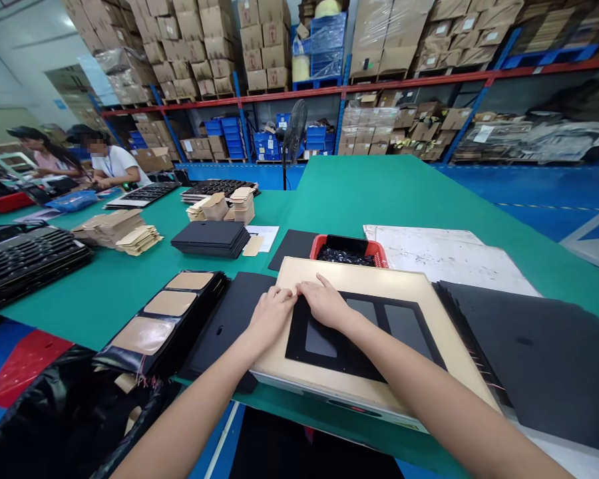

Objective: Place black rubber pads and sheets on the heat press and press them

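A black panel [362, 364] with several grey rectangular windows lies flat on a pale, box-like board [289, 366]. My left hand [271, 311] rests at the board's left edge, its fingers bent and closed toward the panel's far left corner. At the same corner my right hand [324, 304] meets it; the fingers are pressed together and the thumb points up. Between the fingertips, whatever is pinched is too small or hidden to make out. My right forearm crosses over the panel and covers part of its windows.
Left of the board are a black sheet [224, 326] and a stack of black panels with tan patches [162, 303]. Behind stands a red basket [319, 245] of black pieces. Black sheets [539, 346] lie at right. A black-lined bin [54, 412] is at lower left. Co-workers [112, 163] sit far left.
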The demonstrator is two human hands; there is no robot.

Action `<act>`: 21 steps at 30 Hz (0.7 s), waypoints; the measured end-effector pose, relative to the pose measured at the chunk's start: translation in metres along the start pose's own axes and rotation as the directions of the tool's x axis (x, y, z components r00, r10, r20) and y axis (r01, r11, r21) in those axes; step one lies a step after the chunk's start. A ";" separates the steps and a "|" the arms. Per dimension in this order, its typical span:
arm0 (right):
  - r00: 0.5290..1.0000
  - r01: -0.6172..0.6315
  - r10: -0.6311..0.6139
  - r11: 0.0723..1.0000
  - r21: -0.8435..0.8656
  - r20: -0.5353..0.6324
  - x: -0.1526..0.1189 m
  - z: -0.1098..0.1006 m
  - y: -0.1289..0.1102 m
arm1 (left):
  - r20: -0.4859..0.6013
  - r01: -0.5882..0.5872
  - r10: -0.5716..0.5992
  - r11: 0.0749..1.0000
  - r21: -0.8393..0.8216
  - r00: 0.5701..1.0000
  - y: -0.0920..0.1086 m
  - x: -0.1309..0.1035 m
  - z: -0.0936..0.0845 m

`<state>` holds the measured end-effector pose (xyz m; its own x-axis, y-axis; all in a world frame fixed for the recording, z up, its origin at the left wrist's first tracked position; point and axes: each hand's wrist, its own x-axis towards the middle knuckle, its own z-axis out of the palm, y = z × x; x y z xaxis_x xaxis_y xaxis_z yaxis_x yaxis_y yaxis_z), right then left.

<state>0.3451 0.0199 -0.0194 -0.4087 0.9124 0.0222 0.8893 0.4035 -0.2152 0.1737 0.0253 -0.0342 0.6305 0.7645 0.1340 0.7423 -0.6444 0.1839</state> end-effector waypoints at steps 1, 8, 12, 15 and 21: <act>1.000 -0.004 0.004 1.000 0.010 0.006 0.002 -0.001 0.000 | 0.002 -0.002 0.002 1.000 0.010 1.000 0.001 0.002 -0.001; 0.998 0.014 -0.013 1.000 -0.007 0.056 -0.039 0.009 -0.030 | 0.017 -0.046 0.046 0.999 0.014 0.999 0.000 0.014 -0.004; 0.985 0.162 -0.163 0.987 0.016 0.050 -0.086 0.033 -0.070 | 0.041 -0.077 0.077 0.997 -0.013 0.996 -0.001 0.016 -0.002; 0.984 0.168 -0.171 0.984 0.064 0.052 -0.106 0.036 -0.088 | 0.048 -0.080 0.080 0.997 -0.019 0.996 -0.001 0.017 -0.002; 0.988 0.056 -0.091 0.964 0.258 0.125 -0.117 -0.003 -0.054 | 0.085 -0.087 0.088 0.996 -0.024 0.992 -0.003 0.013 -0.004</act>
<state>0.3459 -0.1088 -0.0077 -0.5102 0.8563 -0.0803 0.7817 0.4229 -0.4583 0.1791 0.0375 -0.0285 0.7106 0.7004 0.0663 0.6793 -0.7076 0.1945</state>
